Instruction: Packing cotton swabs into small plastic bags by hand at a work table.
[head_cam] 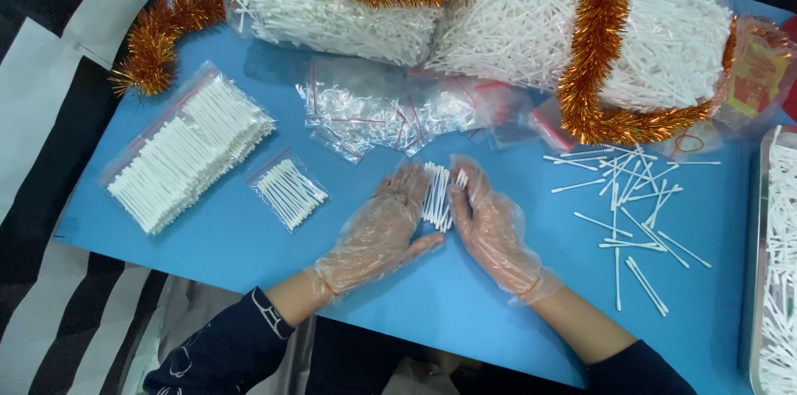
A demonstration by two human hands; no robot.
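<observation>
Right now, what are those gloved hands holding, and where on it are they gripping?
A small bundle of white cotton swabs, pressed between the left hand and right hand, which cup its long sides; the tips stick out above the fingers.

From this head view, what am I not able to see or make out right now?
- Metal tray of swabs: cut off by the right edge, so its extent is unknown.
- Bundle of cotton swabs: partly covered by the left hand and right hand; count unreadable.
- Big bags of swabs: cut by the top edge, crossed by orange tinsel.
- Empty zip bags: overlapping, number unclear.
</observation>
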